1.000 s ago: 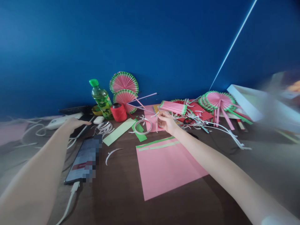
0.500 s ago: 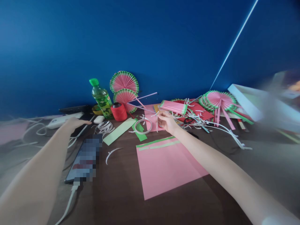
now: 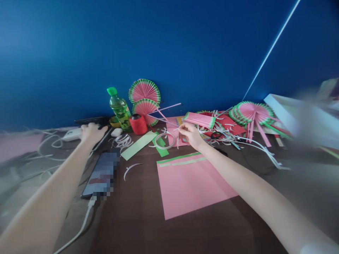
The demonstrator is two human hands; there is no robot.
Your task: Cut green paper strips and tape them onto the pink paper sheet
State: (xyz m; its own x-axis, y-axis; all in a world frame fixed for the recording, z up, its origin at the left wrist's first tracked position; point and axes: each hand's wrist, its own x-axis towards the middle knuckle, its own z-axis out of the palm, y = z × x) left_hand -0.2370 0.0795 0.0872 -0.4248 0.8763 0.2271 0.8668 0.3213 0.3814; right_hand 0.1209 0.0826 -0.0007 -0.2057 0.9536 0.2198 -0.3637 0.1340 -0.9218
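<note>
Left of the red spool, left hand now spreads over white device, hold indeterminable, while at spool's right, right hand still pinches 1 white strip, leaving it 1-handed.

The single view looks from the person's head, forward and down across the worktop to the far wall, near enough that the left hand and right hand both show.

Right sleeve, apparently pale
</note>
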